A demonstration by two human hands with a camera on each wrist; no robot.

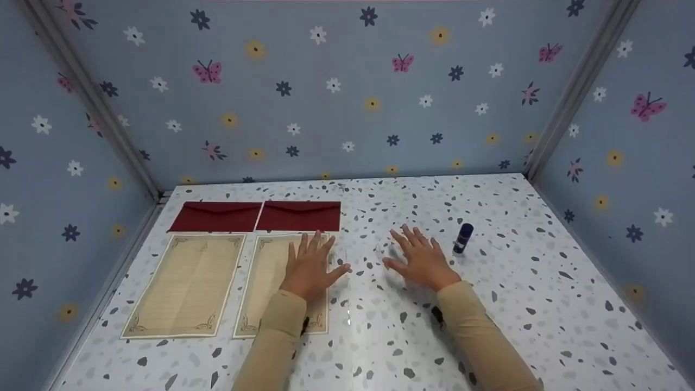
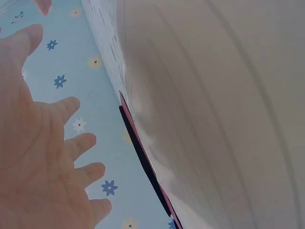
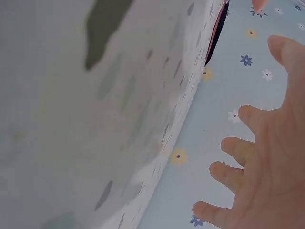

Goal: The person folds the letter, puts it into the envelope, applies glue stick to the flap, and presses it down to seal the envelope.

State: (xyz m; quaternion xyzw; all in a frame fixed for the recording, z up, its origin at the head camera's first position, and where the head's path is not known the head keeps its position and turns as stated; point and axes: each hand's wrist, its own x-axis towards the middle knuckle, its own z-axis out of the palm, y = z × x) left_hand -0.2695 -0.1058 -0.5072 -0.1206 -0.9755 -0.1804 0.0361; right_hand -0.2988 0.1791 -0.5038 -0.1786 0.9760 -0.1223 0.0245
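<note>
Head view: nothing is held by left hand (image 1: 309, 269) or right hand (image 1: 422, 263), fingers (image 2: 82, 146) spread wide; left paper (image 1: 187, 288) best kept flat.

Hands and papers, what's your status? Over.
Left hand and right hand spread, holding nothing. Two cream sheets lie unfolded. Left hand partly hides one in head view.

On the table (image 1: 391, 209), before the back wall (image 1: 347, 117), the left envelope (image 1: 214, 218) and right envelope (image 1: 299, 217) lie side by side, with the left sheet (image 1: 184, 288) and right sheet (image 1: 266, 274) just before them. The left hand (image 1: 309, 270) is over the right sheet's right part; the right hand (image 1: 423, 263) is apart to its right, with the glue stick (image 1: 462, 238) just beyond.
</note>
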